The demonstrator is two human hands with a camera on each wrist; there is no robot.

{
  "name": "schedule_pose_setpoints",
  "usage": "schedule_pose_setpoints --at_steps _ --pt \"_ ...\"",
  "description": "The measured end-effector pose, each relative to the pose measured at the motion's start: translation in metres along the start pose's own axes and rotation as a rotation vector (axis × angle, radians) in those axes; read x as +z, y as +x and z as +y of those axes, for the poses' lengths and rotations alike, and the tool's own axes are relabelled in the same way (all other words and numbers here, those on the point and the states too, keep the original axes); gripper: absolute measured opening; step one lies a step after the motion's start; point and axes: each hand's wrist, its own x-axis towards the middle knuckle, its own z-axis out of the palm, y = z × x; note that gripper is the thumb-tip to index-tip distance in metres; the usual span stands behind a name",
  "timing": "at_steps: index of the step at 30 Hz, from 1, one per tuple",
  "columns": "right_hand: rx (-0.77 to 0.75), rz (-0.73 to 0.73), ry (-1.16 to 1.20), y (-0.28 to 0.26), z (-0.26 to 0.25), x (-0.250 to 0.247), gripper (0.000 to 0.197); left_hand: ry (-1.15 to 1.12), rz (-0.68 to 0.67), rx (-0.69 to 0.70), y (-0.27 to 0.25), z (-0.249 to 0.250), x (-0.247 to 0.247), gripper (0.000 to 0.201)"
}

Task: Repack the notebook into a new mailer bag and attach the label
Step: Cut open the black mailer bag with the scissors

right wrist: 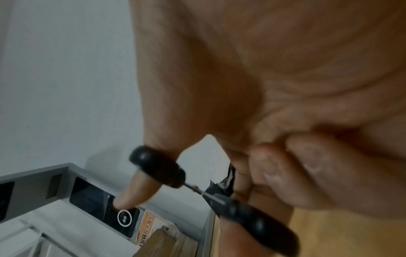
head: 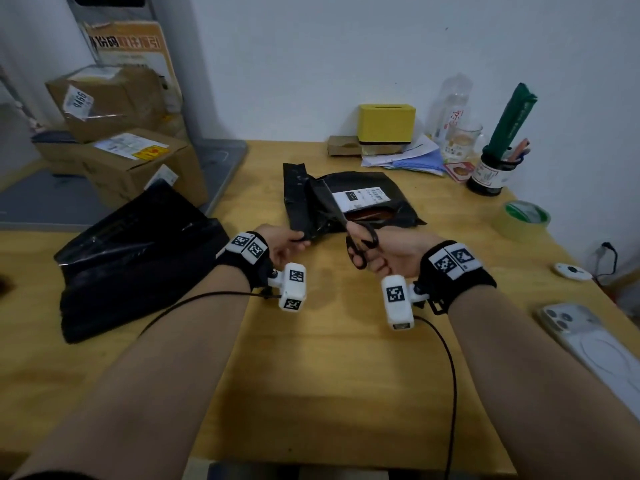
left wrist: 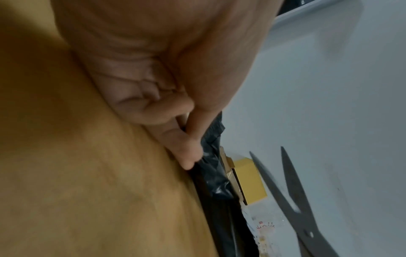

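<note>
Plain pale wall (head: 311, 64) behind a yellowish wooden tabletop (head: 329, 358). Grey metal cabinet (head: 207, 109) stands at left against the wall, grey shelf (head: 45, 199) beside it. Black wall socket (head: 606, 246) low at right. Light is dim, even, indoor.

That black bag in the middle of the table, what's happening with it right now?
A person is cutting it open. The left hand pinches the near edge of the black mailer bag, which bears a white label, while the right hand works black-handled scissors, blades parted over the bag. Something reddish-brown shows through the opening; I can't tell what it is. A stack of black mailer bags lies to the left on the wooden table.
</note>
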Motion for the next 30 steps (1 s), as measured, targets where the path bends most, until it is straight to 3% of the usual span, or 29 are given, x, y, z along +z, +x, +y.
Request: schedule_pose_setpoints --at_steps 2,6,9,13,23,30 --pt "0.031 -0.044 -0.047 -0.006 0.003 0.004 0.075 -0.028 0.020 0.018 -0.003 -0.005 -0.001 0.023" --pt "0.122 -0.090 -0.107 -0.016 0.013 0.014 0.074 -0.128 0.118 0.107 -0.001 -0.011 -0.002 0.014" --pt "0.180 -0.091 -0.102 -0.022 0.023 0.024 0.081 -0.122 0.096 0.115 -0.004 -0.010 0.003 0.015" --pt "0.213 -0.097 -0.036 -0.028 0.029 0.030 0.069 -0.068 0.072 0.106 -0.008 -0.008 0.004 0.022" --pt "0.225 -0.132 0.113 -0.006 0.023 0.049 0.065 -0.134 0.054 0.145 -0.014 -0.018 0.001 0.012" --pt "0.203 -0.090 0.169 0.011 0.022 0.052 0.063 -0.030 0.012 0.153 -0.014 -0.012 0.007 0.015"
